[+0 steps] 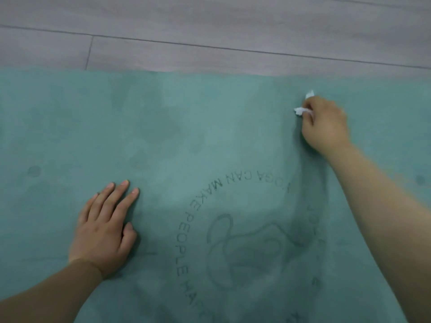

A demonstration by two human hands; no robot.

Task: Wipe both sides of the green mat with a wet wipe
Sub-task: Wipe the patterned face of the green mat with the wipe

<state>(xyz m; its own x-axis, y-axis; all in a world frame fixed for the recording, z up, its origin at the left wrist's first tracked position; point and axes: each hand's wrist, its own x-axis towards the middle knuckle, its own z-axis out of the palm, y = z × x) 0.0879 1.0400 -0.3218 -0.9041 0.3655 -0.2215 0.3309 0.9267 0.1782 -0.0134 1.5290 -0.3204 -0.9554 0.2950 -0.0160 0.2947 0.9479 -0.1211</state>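
Observation:
The green mat (186, 136) lies flat on the floor and fills most of the view, printed side up with a round logo and ring of lettering near the lower middle. My right hand (325, 123) grips a crumpled white wet wipe (303, 108) and holds it down on the mat near its far edge, to the right. Only small bits of the wipe show past my fingers. My left hand (105, 229) rests flat on the mat at lower left, fingers straight and spread. Darker damp-looking patches mark the mat's left and middle parts.
Grey wood-look floor (210, 31) runs beyond the mat's far edge. The mat extends past the left, right and bottom borders of the view.

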